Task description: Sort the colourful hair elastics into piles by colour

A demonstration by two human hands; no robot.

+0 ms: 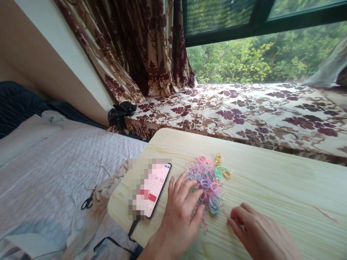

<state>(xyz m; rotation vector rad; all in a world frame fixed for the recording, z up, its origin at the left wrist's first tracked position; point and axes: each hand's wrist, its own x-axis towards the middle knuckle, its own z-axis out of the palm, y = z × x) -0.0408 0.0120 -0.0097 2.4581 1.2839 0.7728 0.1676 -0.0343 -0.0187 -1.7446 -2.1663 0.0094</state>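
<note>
A tangled pile of colourful hair ties (204, 182), mostly pink, lilac, blue, green and yellow, lies on a pale wood-grain table (271, 180). My left hand (180, 209) rests at the pile's near left side, its fingers spread and the tips touching the ties. To the right of the pile, my right hand (260, 231) has thumb and forefinger pinched on a thin pale pink hair tie (225, 213), part of it hidden by the fingers. Farther right, a single thin pink strand (326, 214) lies apart on the table.
A phone (151, 191) showing a timer lies left of my left hand, partly pixelated. Beyond the table is a floral-covered window ledge (244, 108) with a curtain (159, 47). At left are a bed (67, 151), a white cable and a black bag (120, 115).
</note>
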